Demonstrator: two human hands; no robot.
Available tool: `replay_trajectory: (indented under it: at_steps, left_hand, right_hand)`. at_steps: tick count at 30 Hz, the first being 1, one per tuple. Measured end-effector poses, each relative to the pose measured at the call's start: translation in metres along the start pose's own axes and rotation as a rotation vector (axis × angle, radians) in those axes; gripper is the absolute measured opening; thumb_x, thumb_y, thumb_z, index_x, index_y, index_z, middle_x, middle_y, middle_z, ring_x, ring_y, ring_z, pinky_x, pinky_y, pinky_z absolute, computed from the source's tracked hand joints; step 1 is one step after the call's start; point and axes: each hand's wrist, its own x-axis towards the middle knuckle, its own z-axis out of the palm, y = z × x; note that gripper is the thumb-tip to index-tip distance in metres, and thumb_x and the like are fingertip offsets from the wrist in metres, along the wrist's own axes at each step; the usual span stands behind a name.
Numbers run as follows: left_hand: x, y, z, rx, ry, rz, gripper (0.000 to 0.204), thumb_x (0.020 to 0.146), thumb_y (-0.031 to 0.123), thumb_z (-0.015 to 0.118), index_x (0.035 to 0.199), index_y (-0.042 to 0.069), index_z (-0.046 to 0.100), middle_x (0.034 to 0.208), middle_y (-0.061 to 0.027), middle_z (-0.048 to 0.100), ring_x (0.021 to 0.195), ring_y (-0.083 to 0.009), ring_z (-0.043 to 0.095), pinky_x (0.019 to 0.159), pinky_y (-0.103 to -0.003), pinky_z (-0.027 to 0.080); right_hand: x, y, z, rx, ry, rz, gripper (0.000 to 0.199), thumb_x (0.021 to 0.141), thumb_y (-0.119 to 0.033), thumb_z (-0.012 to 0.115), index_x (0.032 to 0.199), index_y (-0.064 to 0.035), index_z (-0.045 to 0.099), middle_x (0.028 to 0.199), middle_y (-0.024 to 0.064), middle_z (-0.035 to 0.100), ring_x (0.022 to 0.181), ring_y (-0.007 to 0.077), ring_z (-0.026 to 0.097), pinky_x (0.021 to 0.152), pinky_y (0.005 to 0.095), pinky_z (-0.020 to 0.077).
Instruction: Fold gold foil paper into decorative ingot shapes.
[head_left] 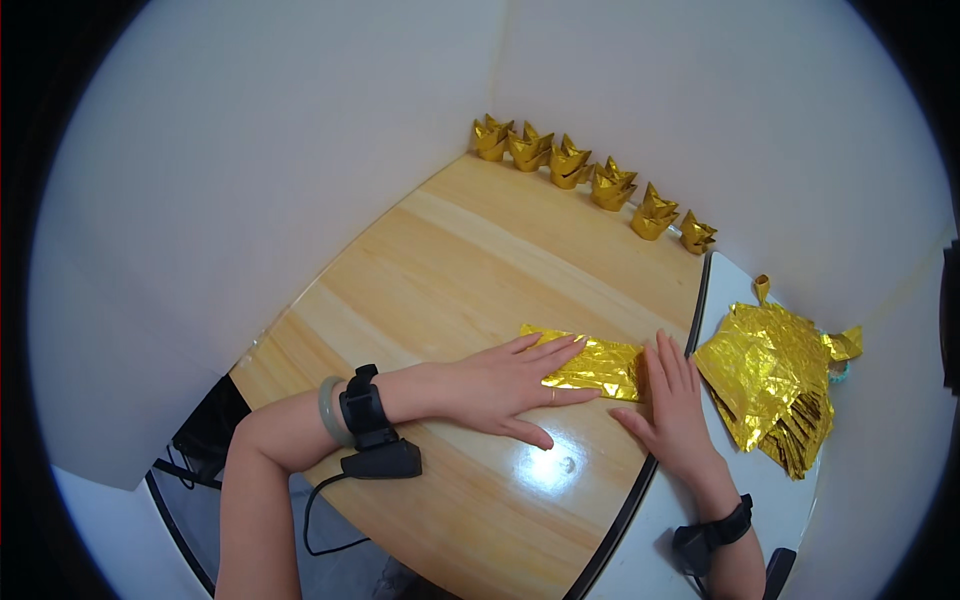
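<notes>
A crinkled strip of gold foil paper (610, 368) lies flat on the wooden table. My left hand (500, 388) rests on its left part, palm down with the fingers spread. At the strip's right end, my right hand (675, 405) lies with its fingers stretched out together and the thumb apart, touching the foil's edge. Neither hand grips anything. Part of the strip is hidden under the left fingers.
Several folded gold foil crowns (610, 185) stand in a row along the back wall. To the right, a fanned stack of gold foil sheets (765, 370) lies on a white surface (728, 277). A dark edge strip (700, 300) separates it from the wooden table (420, 270).
</notes>
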Motion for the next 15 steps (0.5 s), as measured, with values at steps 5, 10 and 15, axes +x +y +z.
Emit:
replay_trajectory:
  at_steps: [5,10,15]
  left_hand:
    - [-0.0014,0.0003,0.0029,0.060,0.011,-0.004,0.072,0.088,0.059,0.047,0.146,0.019,0.030,0.150,-0.0269,0.013,0.140,-0.0412,0.012,0.111,-0.055,0.016]
    - [0.0006,0.0044,-0.0007,0.200,0.025,-0.021,0.070,0.088,0.059,0.046,0.144,0.018,0.033,0.153,-0.0169,0.015,0.142,-0.0341,0.013,0.109,-0.058,0.017]
    - [0.0012,-0.0050,0.0014,0.265,0.127,-0.018,0.044,0.091,0.046,0.049,0.125,0.019,0.058,0.146,-0.0081,0.036,0.140,-0.0280,0.024,0.107,-0.059,0.021]
  right_hand:
    - [0.0044,0.0009,-0.0027,0.134,0.159,-0.273,0.043,0.072,-0.016,0.074,0.112,-0.0063,0.060,0.111,0.0110,0.059,0.102,0.0268,0.057,0.089,0.0393,0.0468]
    - [0.0063,-0.0025,-0.0022,0.134,0.215,-0.351,0.025,0.070,-0.007,0.071,0.095,-0.0072,0.068,0.090,0.0027,0.064,0.080,0.0197,0.062,0.066,0.0305,0.0529]
    - [0.0049,-0.0032,-0.0037,0.137,0.209,-0.334,0.025,0.070,-0.005,0.069,0.095,-0.0069,0.068,0.089,0.0026,0.065,0.080,0.0199,0.062,0.066,0.0307,0.0528]
